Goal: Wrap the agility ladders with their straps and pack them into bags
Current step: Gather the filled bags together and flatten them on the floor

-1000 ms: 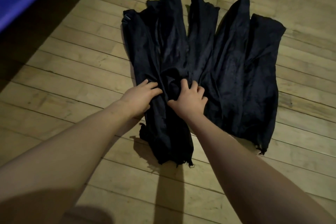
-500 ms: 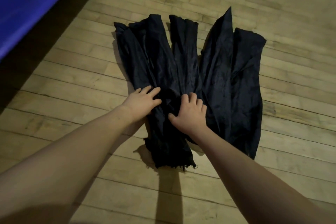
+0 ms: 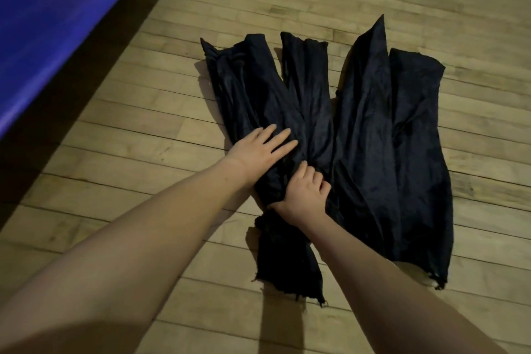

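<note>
Dark bags being sorted on the wooden floor, no ladder or strap in view.

Since a second ago the left hand [image 3: 260, 149] has been flattened, fingers spread and pressed on the left bundle of the bags [image 3: 370, 135], while the right hand [image 3: 304, 195] is now curled, bunching a fold. One bag is probably being separated for packing. The cloth is thin, limp, slightly shiny, creased in long pleats, with frayed near ends; the floor [image 3: 115, 138] is of pale planks.
</note>
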Motion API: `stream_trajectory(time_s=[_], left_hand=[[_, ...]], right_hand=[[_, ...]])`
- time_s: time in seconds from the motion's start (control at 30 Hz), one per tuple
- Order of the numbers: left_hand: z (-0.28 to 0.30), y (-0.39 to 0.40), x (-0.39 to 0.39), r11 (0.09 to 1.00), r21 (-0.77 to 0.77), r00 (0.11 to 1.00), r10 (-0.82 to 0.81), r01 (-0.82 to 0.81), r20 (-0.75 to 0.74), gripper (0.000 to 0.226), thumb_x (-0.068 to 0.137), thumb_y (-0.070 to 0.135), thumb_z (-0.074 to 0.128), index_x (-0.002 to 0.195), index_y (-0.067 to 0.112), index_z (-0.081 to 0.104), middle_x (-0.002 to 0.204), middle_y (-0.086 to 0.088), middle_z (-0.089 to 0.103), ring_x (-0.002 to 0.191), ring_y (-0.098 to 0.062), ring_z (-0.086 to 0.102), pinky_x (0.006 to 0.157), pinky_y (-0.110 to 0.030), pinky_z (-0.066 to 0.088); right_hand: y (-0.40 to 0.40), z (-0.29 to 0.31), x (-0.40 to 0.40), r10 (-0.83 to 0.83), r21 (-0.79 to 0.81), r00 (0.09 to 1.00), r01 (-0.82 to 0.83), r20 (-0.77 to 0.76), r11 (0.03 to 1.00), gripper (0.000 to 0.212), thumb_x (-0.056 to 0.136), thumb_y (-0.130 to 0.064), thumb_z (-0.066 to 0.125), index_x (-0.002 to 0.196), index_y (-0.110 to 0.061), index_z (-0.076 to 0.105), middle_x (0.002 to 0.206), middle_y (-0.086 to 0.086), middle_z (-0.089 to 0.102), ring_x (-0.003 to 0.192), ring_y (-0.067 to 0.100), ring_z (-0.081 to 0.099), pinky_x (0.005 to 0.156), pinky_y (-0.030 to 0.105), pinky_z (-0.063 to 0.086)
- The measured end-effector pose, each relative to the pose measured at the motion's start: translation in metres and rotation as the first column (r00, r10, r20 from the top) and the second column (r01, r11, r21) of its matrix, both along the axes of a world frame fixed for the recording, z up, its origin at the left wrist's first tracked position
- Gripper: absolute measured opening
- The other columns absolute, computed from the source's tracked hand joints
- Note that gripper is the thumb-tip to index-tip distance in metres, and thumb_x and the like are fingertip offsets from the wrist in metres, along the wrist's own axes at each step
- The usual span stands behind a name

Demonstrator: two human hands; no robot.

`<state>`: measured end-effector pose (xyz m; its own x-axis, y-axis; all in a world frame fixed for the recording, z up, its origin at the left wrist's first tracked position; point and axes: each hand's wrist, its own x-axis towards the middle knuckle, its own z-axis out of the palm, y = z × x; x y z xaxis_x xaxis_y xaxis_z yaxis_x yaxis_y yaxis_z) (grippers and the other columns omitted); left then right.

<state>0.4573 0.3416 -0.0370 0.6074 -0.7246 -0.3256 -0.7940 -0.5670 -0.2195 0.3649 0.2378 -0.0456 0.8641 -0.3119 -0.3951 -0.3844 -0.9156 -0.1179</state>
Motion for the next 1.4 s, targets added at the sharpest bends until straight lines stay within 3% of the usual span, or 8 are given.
stream_trajectory(time_s=[0.2, 0.4, 0.7, 0.87, 0.97, 1.03, 1.23, 1.4], left_hand=[[-0.001, -0.010, 0.013, 0.999, 0.032, 1.000, -0.026, 0.027, -0.014, 0.080, 0.095, 0.022, 0.052, 0.153, 0.028, -0.003, 0.161, -0.004, -0.013, 0.147, -0.028, -0.011, 0.120, -0.046, 0.002], [-0.007, -0.016, -0.003, 0.995, -0.045, 0.995, -0.093, 0.091, -0.044, 0.084, 0.086, 0.027, 0.061, 0.152, 0.021, 0.008, 0.152, -0.003, 0.024, 0.141, -0.027, 0.020, 0.116, -0.040, 0.019], [-0.001, -0.019, -0.080, 0.994, -0.055, 0.992, -0.098, 0.094, -0.078, 0.067, 0.086, 0.032, 0.061, 0.144, 0.021, 0.030, 0.138, -0.002, 0.035, 0.125, -0.030, 0.032, 0.103, -0.040, 0.030], [-0.009, -0.010, -0.105, 0.986, -0.166, 0.980, -0.035, 0.001, -0.198, 0.067, 0.086, 0.044, 0.057, 0.145, 0.027, 0.030, 0.138, 0.000, 0.033, 0.124, -0.029, 0.029, 0.102, -0.041, 0.025], [-0.012, -0.005, -0.106, 0.973, -0.223, 0.959, -0.015, -0.050, -0.282, 0.074, 0.083, 0.049, 0.062, 0.146, 0.028, 0.030, 0.135, 0.002, 0.035, 0.124, -0.027, 0.028, 0.103, -0.040, 0.021], [-0.015, -0.004, -0.103, 0.970, -0.227, 0.934, 0.005, -0.092, -0.357, 0.081, 0.080, 0.045, 0.067, 0.147, 0.027, 0.027, 0.135, 0.001, 0.032, 0.128, -0.027, 0.022, 0.107, -0.041, 0.014], [-0.020, -0.004, -0.100, 0.976, -0.196, 0.913, 0.003, -0.091, -0.408, 0.090, 0.075, 0.045, 0.072, 0.147, 0.024, 0.022, 0.135, -0.004, 0.028, 0.134, -0.027, 0.015, 0.111, -0.042, 0.007], [-0.022, -0.003, -0.101, 0.967, -0.234, 0.916, -0.001, -0.102, -0.402, 0.092, 0.075, 0.043, 0.071, 0.148, 0.021, 0.019, 0.137, -0.004, 0.028, 0.135, -0.026, 0.015, 0.110, -0.040, 0.006]], right_hand=[[-0.010, -0.003, -0.004, 0.059, 0.018, 0.998, -0.060, 0.010, 0.998, 0.113, 0.075, -0.049, 0.074, 0.150, -0.003, 0.002, 0.150, 0.011, 0.022, 0.138, 0.030, 0.021, 0.112, 0.042, 0.018], [-0.020, 0.001, -0.036, 0.164, 0.020, 0.986, -0.164, -0.009, 0.986, 0.114, 0.073, -0.048, 0.075, 0.150, -0.004, 0.003, 0.147, 0.010, 0.024, 0.134, 0.031, 0.025, 0.111, 0.041, 0.019], [-0.050, 0.012, -0.096, 0.317, 0.087, 0.940, -0.308, -0.128, 0.948, 0.111, 0.065, -0.058, 0.076, 0.146, -0.009, 0.017, 0.142, 0.006, 0.030, 0.130, 0.030, 0.030, 0.107, 0.041, 0.022], [-0.076, 0.024, -0.104, 0.375, 0.185, 0.926, -0.361, -0.047, 0.914, 0.073, 0.081, -0.060, 0.032, 0.140, -0.017, 0.042, 0.137, 0.003, 0.047, 0.127, 0.021, 0.038, 0.097, 0.033, 0.022], [-0.077, 0.024, -0.105, 0.233, 0.227, 0.946, -0.283, 0.223, 0.932, 0.076, 0.071, -0.052, 0.018, 0.124, -0.015, 0.057, 0.126, 0.004, 0.052, 0.115, 0.025, 0.043, 0.085, 0.030, 0.022], [-0.070, 0.020, -0.095, 0.173, 0.137, 0.927, -0.229, 0.333, 0.964, 0.063, 0.079, -0.044, 0.025, 0.127, -0.012, 0.053, 0.131, 0.007, 0.048, 0.118, 0.029, 0.041, 0.092, 0.033, 0.024], [-0.057, -0.003, -0.055, 0.037, -0.104, 0.992, -0.024, 0.122, 0.994, 0.069, 0.100, -0.035, 0.041, 0.152, -0.008, 0.004, 0.157, 0.019, 0.014, 0.139, 0.034, 0.022, 0.112, 0.042, 0.017], [-0.060, -0.002, -0.043, -0.081, -0.126, 0.992, 0.093, 0.099, 0.988, 0.057, 0.088, -0.021, 0.058, 0.136, -0.001, 0.033, 0.135, 0.016, 0.041, 0.124, 0.033, 0.034, 0.102, 0.040, 0.026]])
